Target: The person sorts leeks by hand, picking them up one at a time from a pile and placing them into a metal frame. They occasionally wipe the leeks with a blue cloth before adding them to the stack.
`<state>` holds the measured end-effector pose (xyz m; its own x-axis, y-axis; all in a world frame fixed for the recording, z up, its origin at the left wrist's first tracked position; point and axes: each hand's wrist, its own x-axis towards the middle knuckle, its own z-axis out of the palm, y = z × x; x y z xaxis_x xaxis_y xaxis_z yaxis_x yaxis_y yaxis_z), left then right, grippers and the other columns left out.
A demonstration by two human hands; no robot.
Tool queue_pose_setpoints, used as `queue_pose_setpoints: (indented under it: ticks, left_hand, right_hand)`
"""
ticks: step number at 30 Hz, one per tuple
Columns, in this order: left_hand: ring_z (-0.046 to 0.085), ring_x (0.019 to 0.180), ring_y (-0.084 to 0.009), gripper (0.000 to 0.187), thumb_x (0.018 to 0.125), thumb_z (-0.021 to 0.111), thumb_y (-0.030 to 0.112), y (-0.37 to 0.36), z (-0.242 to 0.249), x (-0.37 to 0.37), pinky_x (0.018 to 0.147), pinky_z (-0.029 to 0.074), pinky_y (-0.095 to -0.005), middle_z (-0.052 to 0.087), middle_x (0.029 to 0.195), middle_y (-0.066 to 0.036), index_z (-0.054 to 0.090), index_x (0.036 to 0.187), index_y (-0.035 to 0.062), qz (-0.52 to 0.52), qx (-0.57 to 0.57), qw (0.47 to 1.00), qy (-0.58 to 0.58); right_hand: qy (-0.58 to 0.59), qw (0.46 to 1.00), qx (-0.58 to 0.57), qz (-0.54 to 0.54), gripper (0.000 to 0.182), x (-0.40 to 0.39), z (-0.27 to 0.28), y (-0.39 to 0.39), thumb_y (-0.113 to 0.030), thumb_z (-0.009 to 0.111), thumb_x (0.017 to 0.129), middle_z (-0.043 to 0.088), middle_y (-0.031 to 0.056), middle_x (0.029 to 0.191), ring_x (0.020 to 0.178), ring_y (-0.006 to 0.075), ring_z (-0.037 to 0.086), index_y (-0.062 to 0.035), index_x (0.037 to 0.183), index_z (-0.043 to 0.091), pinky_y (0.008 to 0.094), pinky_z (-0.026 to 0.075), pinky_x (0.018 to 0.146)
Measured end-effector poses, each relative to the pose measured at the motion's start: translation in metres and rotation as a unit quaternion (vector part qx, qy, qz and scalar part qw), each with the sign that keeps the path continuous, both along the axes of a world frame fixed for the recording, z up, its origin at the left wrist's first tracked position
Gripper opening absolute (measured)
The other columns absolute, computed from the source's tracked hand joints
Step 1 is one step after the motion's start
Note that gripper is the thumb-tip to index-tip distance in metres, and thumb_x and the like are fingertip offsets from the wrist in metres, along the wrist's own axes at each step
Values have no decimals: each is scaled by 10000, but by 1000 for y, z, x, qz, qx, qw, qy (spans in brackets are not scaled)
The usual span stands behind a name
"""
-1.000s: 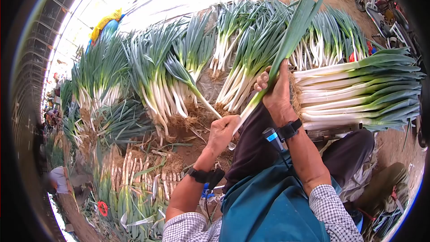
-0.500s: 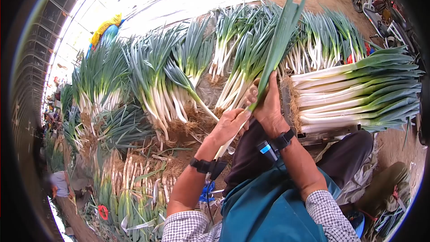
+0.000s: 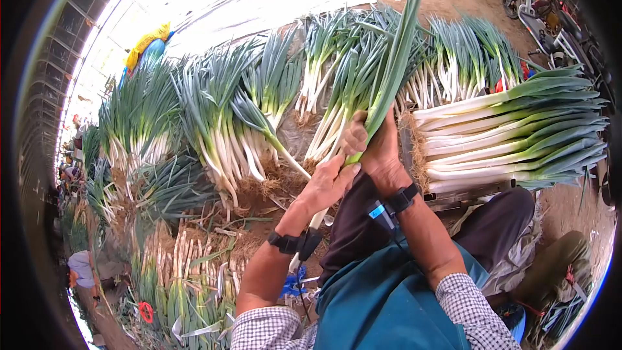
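A leek-like green onion [image 3: 389, 91] slants through both my hands, leaves pointing up and away, white stalk passing down beside my left wrist. My left hand [image 3: 327, 183] is closed around the stalk, thumb pressed where white turns green. Just above it, my right hand [image 3: 381, 146] wraps the base of the leaves, fingers curled on the far side. The stalk's root end is partly hidden by my left wrist. To the right of my right hand lies a neat stack of green onions [image 3: 505, 136], on a low support, roots toward me.
Several bunches of green onions [image 3: 223, 110] lie across the ground ahead and left. More stalks [image 3: 188, 259] lie at lower left, near a red ring [image 3: 146, 312]. A person [image 3: 82, 268] is at far left. Parked vehicles [image 3: 551, 19] stand at upper right.
The green onion's leaves have swung slightly left and spread apart more. Both hands have stayed closed on it, with the right hand's fingers lower and nearer the left hand.
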<state>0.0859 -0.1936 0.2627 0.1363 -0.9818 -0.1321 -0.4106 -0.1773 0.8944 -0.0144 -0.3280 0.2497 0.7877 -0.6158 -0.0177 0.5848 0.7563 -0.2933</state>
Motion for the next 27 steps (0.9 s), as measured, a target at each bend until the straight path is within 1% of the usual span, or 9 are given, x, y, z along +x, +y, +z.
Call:
queue_pose_setpoints:
  ticks: [6,8,11,14,16,18,21,24,27]
  left_hand:
    - [608,688,-106,216,1057,530,184,74,-26,5,640,514,-264,648,830,-23,630,1119,3,-36,93,974,203]
    - [613,702,-105,208,1051,536,158,78,-24,6,645,519,-267,657,848,-23,633,1158,9,1,76,981,181]
    - [603,704,-113,202,1005,606,110,52,-1,-8,651,516,-288,656,842,-59,629,1162,-14,71,18,996,52]
    - [589,671,-182,219,961,643,66,19,-3,-20,630,495,-336,632,814,-141,619,1150,-41,89,-207,965,-133]
    - [597,673,-218,224,961,632,57,12,-1,-24,628,494,-356,631,823,-156,619,1161,-44,95,-229,957,-148]
    - [628,738,-261,280,961,626,49,20,0,-32,688,517,-372,650,884,-186,611,1218,-61,112,-219,956,-162]
    - [646,943,-461,314,947,654,68,29,18,-48,831,520,-470,655,1024,-292,608,1226,-69,136,-230,948,-170]
    - [659,926,-447,328,944,642,53,55,19,-55,826,524,-466,660,1020,-286,596,1236,-91,119,-196,954,-193]
    - [672,887,-427,332,940,638,42,82,10,-57,799,530,-448,664,1011,-278,595,1240,-93,98,-170,962,-190]
  right_hand:
    - [-62,991,-98,-66,759,-45,22,-66,-725,354,981,451,-22,546,419,126,419,-25,981,648,312,388,434]
    - [-98,981,-148,-79,633,-50,34,-79,-599,362,1044,470,-18,614,500,110,460,-25,1066,626,297,409,487]
    - [-78,982,-37,-165,516,-33,59,-59,-523,403,1062,481,-9,657,568,106,491,-42,1086,588,287,436,507]
    - [274,931,-190,-150,284,-15,46,9,-347,528,1065,499,0,697,610,123,531,-63,1089,524,309,497,543]
    - [113,963,-200,-144,214,-11,31,25,-252,568,1050,518,24,719,589,128,528,-52,1093,506,334,510,546]
    - [128,969,-172,-123,215,-18,36,19,-239,580,1045,509,24,712,584,128,522,-46,1103,505,335,506,542]
    - [108,980,-118,-123,225,-31,74,5,-246,620,1029,482,2,690,537,129,485,-48,1080,526,338,482,518]
    - [101,970,-30,-219,240,-42,89,-40,-251,653,1011,464,-2,679,515,126,433,-62,979,509,325,448,500]
    - [88,961,-33,-262,252,-74,88,-81,-244,682,990,532,31,728,565,140,512,-54,1042,526,345,502,550]
